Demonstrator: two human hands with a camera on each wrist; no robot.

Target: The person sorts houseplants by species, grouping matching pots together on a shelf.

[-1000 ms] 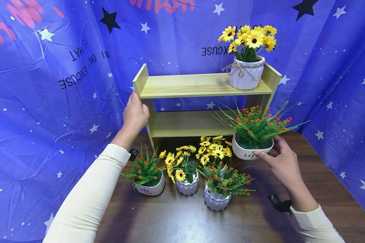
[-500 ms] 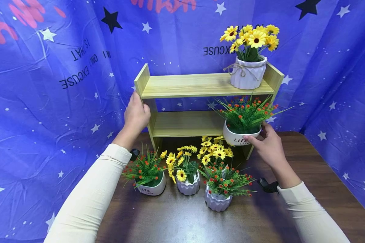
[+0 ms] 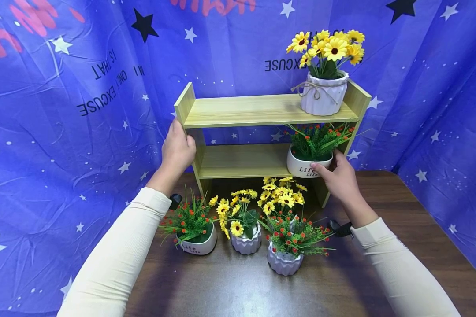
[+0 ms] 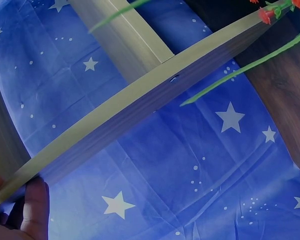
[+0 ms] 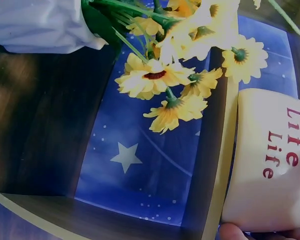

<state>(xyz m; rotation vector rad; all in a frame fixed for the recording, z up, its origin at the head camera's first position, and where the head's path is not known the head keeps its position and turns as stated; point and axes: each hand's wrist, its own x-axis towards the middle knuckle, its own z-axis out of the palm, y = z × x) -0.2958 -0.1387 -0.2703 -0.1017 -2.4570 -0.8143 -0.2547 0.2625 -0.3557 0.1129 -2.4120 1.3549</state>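
Observation:
A light wooden two-tier shelf (image 3: 238, 110) stands at the back of the table. My left hand (image 3: 177, 147) grips its left side panel, thumb and fingers on either side of the board (image 4: 89, 122). My right hand (image 3: 343, 178) holds a white oval pot marked "Life" (image 3: 301, 168) by its right side, thumb on the front. Red flowers and green grass (image 3: 317, 141) rise from this pot under the top board. The pot is at the right end of the lower board; in the right wrist view the pot (image 5: 270, 165) lies right beside the board's edge. Whether it touches the board I cannot tell.
A ribbed white pot of yellow daisies (image 3: 324, 94) stands at the top board's right end. On the table (image 3: 222, 286) in front are another "Life" pot (image 3: 200, 244), a yellow daisy pot (image 3: 246, 242), a red-flowered pot (image 3: 284, 263) and more yellow daisies (image 3: 281, 196) behind it.
My right hand has carried the "Life" pot left and down, from right of the shelf to the lower board's right end. My left hand stays on the side panel.

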